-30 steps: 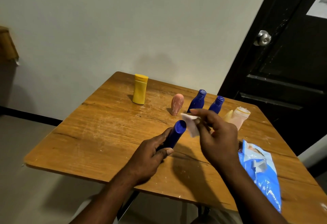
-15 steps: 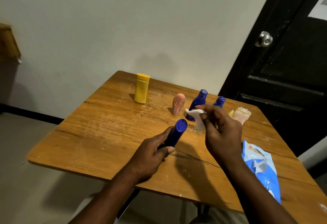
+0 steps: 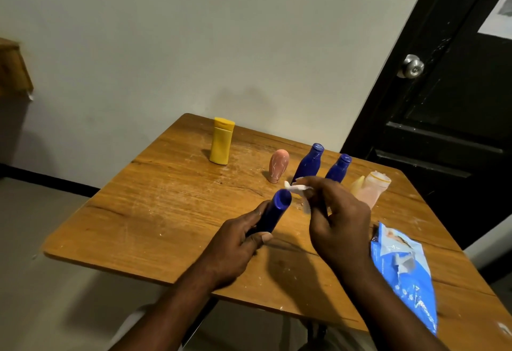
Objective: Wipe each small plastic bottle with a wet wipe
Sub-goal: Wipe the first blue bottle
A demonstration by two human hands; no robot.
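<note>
Scuffed wooden table [image 3: 166, 212], smooth plastic blue bottle [image 3: 277, 210], glossy metal doorknob [image 3: 412, 66]

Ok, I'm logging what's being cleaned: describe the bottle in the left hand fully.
The bottle is dark blue, glossy plastic, slim and round-bodied. The left hand grips its lower part, thumb across it, holding it above the table, tilted with its free end pointing up and away. The wipe pinched in the right hand sits just beside that end; whether they touch is unclear.
</note>
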